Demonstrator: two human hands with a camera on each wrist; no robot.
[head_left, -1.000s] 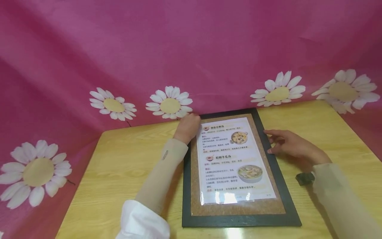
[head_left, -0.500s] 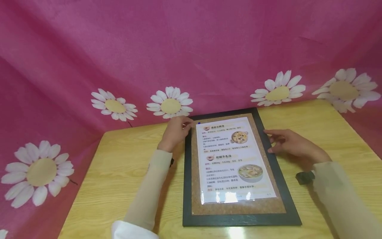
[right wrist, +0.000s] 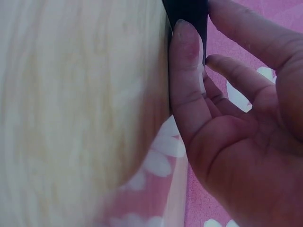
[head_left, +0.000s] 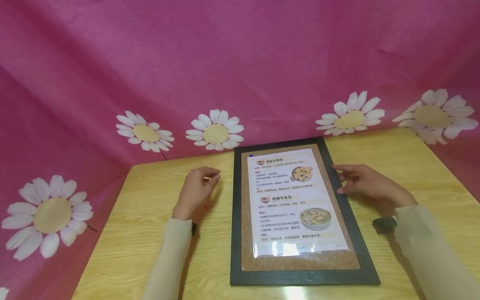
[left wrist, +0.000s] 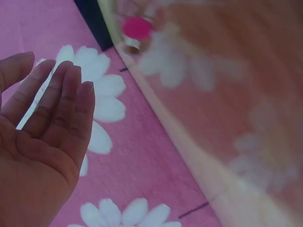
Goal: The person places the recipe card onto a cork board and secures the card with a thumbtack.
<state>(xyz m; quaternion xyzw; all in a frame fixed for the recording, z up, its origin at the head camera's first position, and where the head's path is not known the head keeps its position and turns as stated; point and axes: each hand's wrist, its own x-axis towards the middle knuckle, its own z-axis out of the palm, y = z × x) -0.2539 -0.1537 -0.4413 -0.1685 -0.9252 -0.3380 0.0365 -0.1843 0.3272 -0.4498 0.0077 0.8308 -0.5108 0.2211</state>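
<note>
A cork board (head_left: 300, 264) in a black frame lies flat on the table. On it lies a glossy recipe sheet (head_left: 283, 216) with Chinese print and two pictures of soup bowls. A blue push pin (head_left: 251, 156) sits at the sheet's upper left corner. Left of the board, apart from it, my left hand (head_left: 196, 189) hovers with relaxed fingers and nothing in them. Close under that hand a small red spot (head_left: 205, 206) shows on the table, perhaps the pink round-headed thing (left wrist: 137, 28) in the left wrist view. My right hand (head_left: 371, 183) touches the frame's right edge with its fingertips.
The light wooden table (head_left: 138, 208) runs back to a pink curtain (head_left: 240, 62) printed with white daisies. A dark band or camera piece (head_left: 384, 225) is at the right wrist. Glare lies on the sheet's lower edge.
My left hand has drawn away from the board's upper left corner, down and to the left, uncovering the blue push pin. The right hand and board have stayed put.
</note>
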